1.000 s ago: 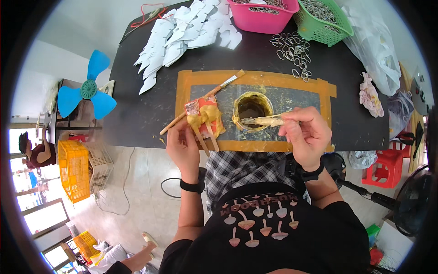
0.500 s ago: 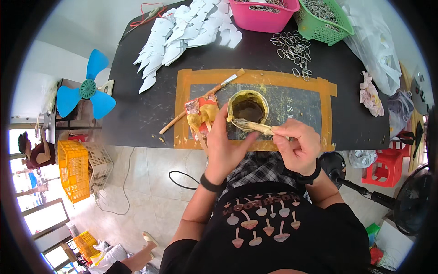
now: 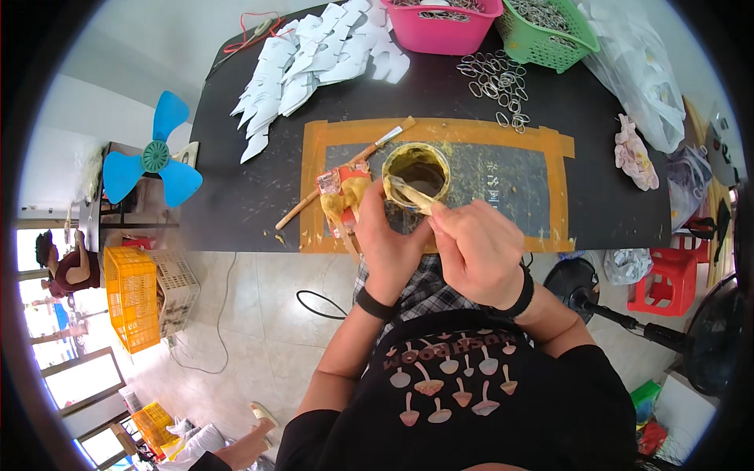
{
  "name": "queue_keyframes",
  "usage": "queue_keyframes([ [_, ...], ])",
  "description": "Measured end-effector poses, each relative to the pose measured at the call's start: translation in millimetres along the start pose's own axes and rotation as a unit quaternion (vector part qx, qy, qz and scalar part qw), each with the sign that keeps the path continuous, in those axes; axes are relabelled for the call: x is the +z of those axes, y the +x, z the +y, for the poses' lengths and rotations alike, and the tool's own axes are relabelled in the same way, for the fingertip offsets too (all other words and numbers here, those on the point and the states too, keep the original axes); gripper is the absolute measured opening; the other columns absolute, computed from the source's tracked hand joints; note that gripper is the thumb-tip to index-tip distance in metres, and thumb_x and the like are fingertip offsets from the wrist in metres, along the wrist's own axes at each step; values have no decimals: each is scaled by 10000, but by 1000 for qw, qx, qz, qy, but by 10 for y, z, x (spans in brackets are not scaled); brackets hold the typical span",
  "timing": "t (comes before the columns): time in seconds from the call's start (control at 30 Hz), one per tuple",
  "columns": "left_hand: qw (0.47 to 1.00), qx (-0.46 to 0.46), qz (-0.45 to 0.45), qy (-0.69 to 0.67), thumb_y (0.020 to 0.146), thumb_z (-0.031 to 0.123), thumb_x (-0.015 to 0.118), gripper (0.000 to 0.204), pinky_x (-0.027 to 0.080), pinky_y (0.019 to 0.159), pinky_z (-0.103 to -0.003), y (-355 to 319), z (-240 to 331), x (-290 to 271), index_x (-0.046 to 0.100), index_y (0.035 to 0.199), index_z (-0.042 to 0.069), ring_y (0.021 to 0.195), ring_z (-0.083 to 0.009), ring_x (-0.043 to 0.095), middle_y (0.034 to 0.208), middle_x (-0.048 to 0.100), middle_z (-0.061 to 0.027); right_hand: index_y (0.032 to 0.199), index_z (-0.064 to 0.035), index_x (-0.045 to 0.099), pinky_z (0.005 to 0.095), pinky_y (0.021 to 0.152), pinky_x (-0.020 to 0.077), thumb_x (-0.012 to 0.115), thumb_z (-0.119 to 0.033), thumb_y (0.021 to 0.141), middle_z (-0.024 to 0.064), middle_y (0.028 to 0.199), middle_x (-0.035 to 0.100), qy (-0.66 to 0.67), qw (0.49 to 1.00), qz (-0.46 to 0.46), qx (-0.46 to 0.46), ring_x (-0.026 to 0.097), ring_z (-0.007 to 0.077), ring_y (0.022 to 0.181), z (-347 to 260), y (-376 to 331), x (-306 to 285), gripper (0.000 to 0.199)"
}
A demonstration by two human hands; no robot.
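Note:
A round tub with yellow paste smeared around its rim and dark brownish paste inside stands on the taped mat. My left hand curls about its near left side, thumb toward me. In my right hand is a paste-coated stick, pinched at one end; its other end rests over the tub's near left rim. Its exact kind is hidden by the paste. Left of the tub lies a red packet with thick yellow paste on it, and a long-handled paintbrush lies slantwise beside it.
Overlapping white cut pieces lie at the far left. A pink basket, a green basket and several loose metal rings are at the back. Orange tape frames the mat. A blue fan stands left; a pink cloth lies right.
My right hand has moved left and nearer the tub, turning knuckles up. The stick's tip has shifted left along the rim. My left hand stays at the tub.

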State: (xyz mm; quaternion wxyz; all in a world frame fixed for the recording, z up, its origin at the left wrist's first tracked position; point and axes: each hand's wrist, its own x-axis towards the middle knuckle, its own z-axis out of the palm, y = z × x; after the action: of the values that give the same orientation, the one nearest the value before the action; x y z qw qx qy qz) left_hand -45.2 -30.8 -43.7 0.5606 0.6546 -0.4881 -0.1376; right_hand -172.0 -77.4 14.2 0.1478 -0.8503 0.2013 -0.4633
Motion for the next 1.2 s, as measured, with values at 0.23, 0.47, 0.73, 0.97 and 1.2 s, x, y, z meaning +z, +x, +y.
queue_keyframes([
  [0.23, 999, -5, 22, 42, 606, 91, 823, 637, 393, 924, -408, -28, -37, 179, 486, 1142, 22, 1076, -320, 507, 1106, 560, -129, 964, 8, 587, 334, 503, 461, 667, 15, 765, 97, 740, 600, -36, 998, -1, 43, 573, 250, 580, 1, -21, -78, 215],
  [0.47, 999, -22, 23, -14, 642, 123, 835, 658, 487, 792, -378, 1, -40, 216, 450, 1156, -17, 933, -311, 609, 1011, 590, -169, 889, -29, 549, 347, 529, 459, 641, -18, 793, 90, 722, 574, -54, 995, -22, 81, 570, 259, 629, -5, -11, -11, 134],
  [0.73, 996, 5, 79, -42, 657, 169, 850, 641, 499, 782, -350, -22, -130, 379, 472, 1138, -21, 919, -295, 622, 997, 603, -162, 831, -39, 516, 368, 539, 461, 625, 1, 762, 95, 697, 549, -126, 989, -3, 73, 558, 275, 644, -11, 142, 15, 135],
  [0.97, 997, 21, 76, -4, 637, 145, 863, 650, 496, 796, -344, 8, -31, 376, 474, 1130, -21, 923, -282, 622, 1025, 595, -161, 861, -20, 566, 388, 553, 451, 611, -8, 832, 131, 706, 581, -121, 985, 45, 112, 566, 312, 612, 126, 159, -14, 55],
  [1.2, 998, 14, 58, -14, 628, 142, 861, 650, 487, 824, -348, 4, -47, 350, 475, 1122, -30, 964, -279, 602, 1042, 575, -157, 840, -41, 549, 392, 546, 457, 628, -22, 818, 109, 687, 567, -174, 976, 59, 114, 570, 292, 608, 89, 87, -291, 85],
])
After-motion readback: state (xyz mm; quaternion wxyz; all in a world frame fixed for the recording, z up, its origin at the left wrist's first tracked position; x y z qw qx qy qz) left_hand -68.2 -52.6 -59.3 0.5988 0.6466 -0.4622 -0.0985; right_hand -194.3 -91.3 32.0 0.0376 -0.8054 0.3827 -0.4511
